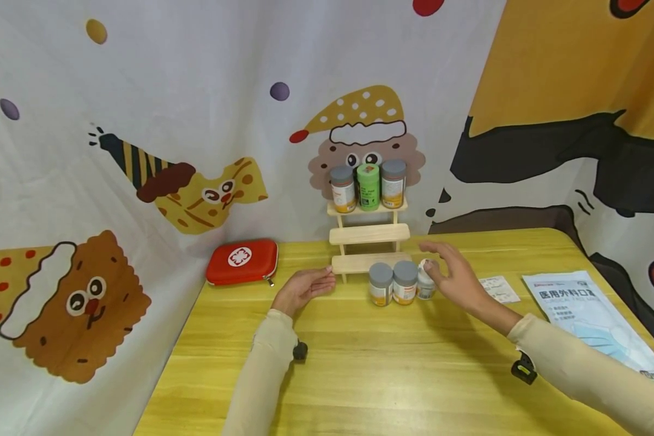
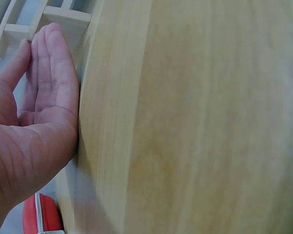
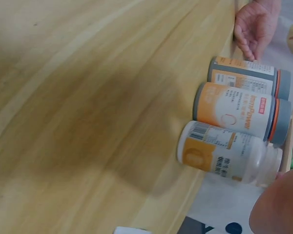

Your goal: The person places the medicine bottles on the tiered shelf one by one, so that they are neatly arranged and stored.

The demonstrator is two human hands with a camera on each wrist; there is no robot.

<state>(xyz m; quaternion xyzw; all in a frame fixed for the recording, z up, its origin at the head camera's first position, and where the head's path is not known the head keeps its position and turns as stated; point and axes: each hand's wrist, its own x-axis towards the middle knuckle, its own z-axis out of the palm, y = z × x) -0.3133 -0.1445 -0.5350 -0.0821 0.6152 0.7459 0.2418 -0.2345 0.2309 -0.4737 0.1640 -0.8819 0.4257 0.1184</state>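
My left hand (image 1: pixel 304 289) lies edge-down on the table with its fingers straight, fingertips right at the left end of the wooden tiered rack's lowest step (image 1: pixel 370 263). In front of the rack stand two grey-capped supplement bottles (image 1: pixel 381 284) (image 3: pixel 234 112) and a white supplement bottle (image 3: pixel 219 151), side by side and upright. My right hand (image 1: pixel 460 278) is at the white bottle's top, with thumb and forefinger spread apart about its cap. The right wrist view shows the thumb (image 3: pixel 278 207) close by that cap. On the top step stand two grey-capped bottles (image 1: pixel 343 191) and a green bottle (image 1: pixel 369 188).
A red zippered first-aid case (image 1: pixel 242 261) sits at the back left of the table (image 1: pixel 360 375). To the right lie a small printed card (image 1: pixel 498 289) and a surgical mask packet (image 1: pixel 594 321). A cartoon-printed cloth (image 1: pixel 196 91) hangs behind the rack.
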